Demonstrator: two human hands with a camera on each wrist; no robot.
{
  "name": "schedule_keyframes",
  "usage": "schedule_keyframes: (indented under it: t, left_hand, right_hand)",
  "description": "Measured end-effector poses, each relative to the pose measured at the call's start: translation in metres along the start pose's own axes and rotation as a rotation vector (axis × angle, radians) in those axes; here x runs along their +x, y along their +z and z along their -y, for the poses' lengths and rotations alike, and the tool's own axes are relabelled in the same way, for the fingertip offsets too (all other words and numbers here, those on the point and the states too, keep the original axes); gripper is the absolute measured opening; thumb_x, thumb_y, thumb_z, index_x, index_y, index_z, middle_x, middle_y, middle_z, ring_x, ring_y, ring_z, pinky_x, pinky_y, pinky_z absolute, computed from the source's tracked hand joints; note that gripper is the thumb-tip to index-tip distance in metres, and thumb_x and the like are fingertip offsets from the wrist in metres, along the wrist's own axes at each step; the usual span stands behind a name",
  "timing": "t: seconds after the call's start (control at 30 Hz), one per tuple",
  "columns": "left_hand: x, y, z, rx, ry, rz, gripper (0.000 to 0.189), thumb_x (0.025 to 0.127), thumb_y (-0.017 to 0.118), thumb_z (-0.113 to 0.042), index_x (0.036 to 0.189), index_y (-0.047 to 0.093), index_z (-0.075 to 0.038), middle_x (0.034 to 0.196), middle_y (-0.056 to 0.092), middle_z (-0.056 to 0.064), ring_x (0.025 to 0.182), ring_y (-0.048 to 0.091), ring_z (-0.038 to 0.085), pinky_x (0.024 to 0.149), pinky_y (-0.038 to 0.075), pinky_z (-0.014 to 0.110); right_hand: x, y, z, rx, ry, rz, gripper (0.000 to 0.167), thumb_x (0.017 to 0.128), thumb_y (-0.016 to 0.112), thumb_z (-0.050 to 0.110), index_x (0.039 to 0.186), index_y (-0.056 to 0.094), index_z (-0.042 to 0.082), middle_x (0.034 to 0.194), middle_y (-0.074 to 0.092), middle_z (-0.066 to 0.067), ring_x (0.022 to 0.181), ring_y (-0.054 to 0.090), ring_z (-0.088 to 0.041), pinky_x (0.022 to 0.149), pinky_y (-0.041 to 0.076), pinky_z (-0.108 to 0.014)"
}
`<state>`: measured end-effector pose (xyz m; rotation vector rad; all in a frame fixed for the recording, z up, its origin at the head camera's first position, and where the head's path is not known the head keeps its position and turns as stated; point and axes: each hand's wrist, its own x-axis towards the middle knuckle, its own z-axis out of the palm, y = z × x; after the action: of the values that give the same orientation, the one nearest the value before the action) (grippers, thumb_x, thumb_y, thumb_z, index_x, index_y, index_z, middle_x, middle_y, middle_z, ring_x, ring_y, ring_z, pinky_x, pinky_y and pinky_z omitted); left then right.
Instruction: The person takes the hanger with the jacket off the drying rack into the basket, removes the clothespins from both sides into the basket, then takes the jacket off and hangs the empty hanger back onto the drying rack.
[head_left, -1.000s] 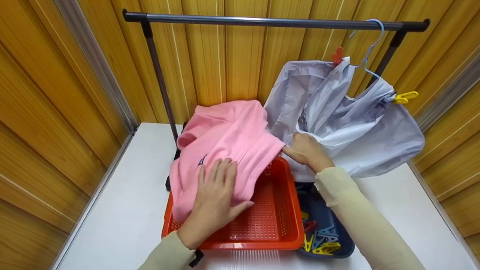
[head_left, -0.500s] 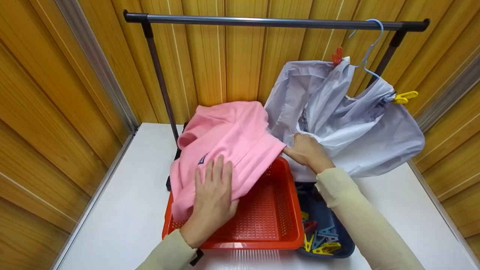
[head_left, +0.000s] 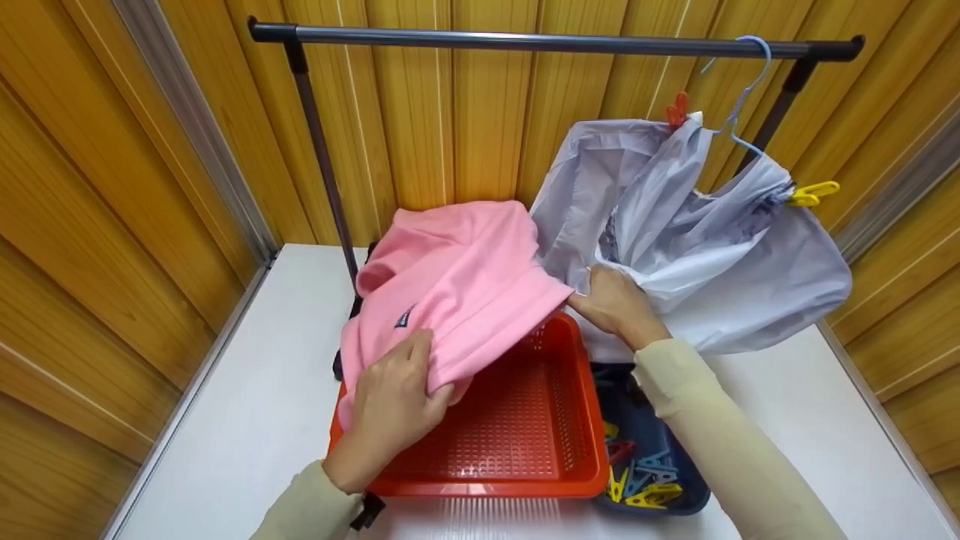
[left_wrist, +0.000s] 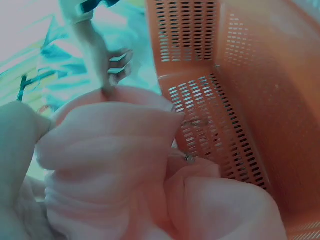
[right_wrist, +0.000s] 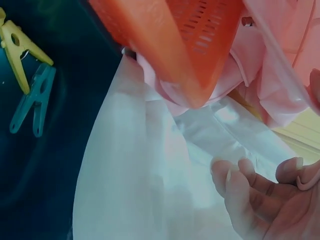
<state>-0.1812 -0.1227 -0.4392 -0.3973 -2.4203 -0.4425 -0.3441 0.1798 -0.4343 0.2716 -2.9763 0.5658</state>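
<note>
A pink garment (head_left: pixel 469 281) with a small dark label lies draped over the back left of a red perforated basket (head_left: pixel 517 487). My left hand (head_left: pixel 394 394) grips its near edge, thumb toward the basket and fingers on top. At the opposite end of that edge, my right hand (head_left: pixel 615 304) pinches the corner. In the right wrist view, several fingers of the right hand (right_wrist: pixel 265 200) curl loosely in front of white cloth. The left wrist view has the bunched pink fabric (left_wrist: pixel 115 145) close up, with the basket (left_wrist: pixel 280 115) beside it.
A pale garment (head_left: pixel 720 300) hangs from a blue hanger (head_left: pixel 739 97) on the rack bar (head_left: pixel 525 43), held by a red clothespin (head_left: pixel 677 110) and a yellow clothespin (head_left: pixel 814 193). A dark blue bin (head_left: pixel 645 420) of clothespins stands right of the basket, partly under my right arm.
My left hand went from lying flat on the pink garment to gripping its near edge, shifting slightly left and down. The right hand stays at the corner.
</note>
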Motion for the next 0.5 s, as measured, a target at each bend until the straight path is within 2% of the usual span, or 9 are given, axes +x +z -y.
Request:
schedule_keyframes:
  t: [0.07, 0.23, 0.43, 0.5]
  left_hand:
    - [0.001, -0.004, 0.003, -0.027, -0.022, 0.02, 0.044, 0.072, 0.07, -0.023, 0.11, 0.058, -0.003, 0.08, 0.063, 0.008, 0.067, 0.061, 0.024, 0.054, 0.05, 0.037]
    - [0.002, -0.01, 0.007, -0.06, -0.046, 0.083, 0.039, 0.075, 0.067, -0.019, 0.11, 0.059, -0.005, 0.083, 0.064, 0.005, 0.068, 0.06, 0.021, 0.053, 0.048, 0.034]
    - [0.003, -0.014, 0.011, -0.096, -0.09, 0.116, 0.032, 0.076, 0.066, -0.017, 0.108, 0.066, -0.013, 0.095, 0.07, 0.002, 0.079, 0.067, 0.023, 0.062, 0.054, 0.041]
    - [0.004, -0.014, 0.011, -0.106, -0.1, 0.116, 0.029, 0.076, 0.066, -0.016, 0.105, 0.067, -0.014, 0.094, 0.07, 0.0, 0.08, 0.067, 0.023, 0.062, 0.053, 0.041]
  right_hand:
    - [0.0, 0.0, -0.001, 0.006, -0.001, 0.002, 0.055, 0.083, 0.056, 0.061, 0.086, 0.059, 0.006, 0.09, 0.064, -0.016, 0.089, 0.063, -0.037, 0.08, 0.048, -0.049]
    - [0.0, 0.0, -0.003, 0.003, -0.007, 0.009, 0.057, 0.084, 0.055, 0.063, 0.087, 0.059, 0.006, 0.091, 0.064, -0.016, 0.09, 0.063, -0.037, 0.081, 0.048, -0.05]
    - [-0.002, 0.001, -0.007, -0.004, -0.015, 0.025, 0.067, 0.082, 0.052, 0.071, 0.093, 0.058, 0.005, 0.095, 0.063, -0.016, 0.092, 0.062, -0.037, 0.081, 0.048, -0.049]
    - [-0.004, 0.001, -0.009, -0.008, -0.018, 0.035, 0.071, 0.081, 0.051, 0.074, 0.096, 0.057, 0.005, 0.098, 0.063, -0.017, 0.094, 0.062, -0.037, 0.082, 0.049, -0.05]
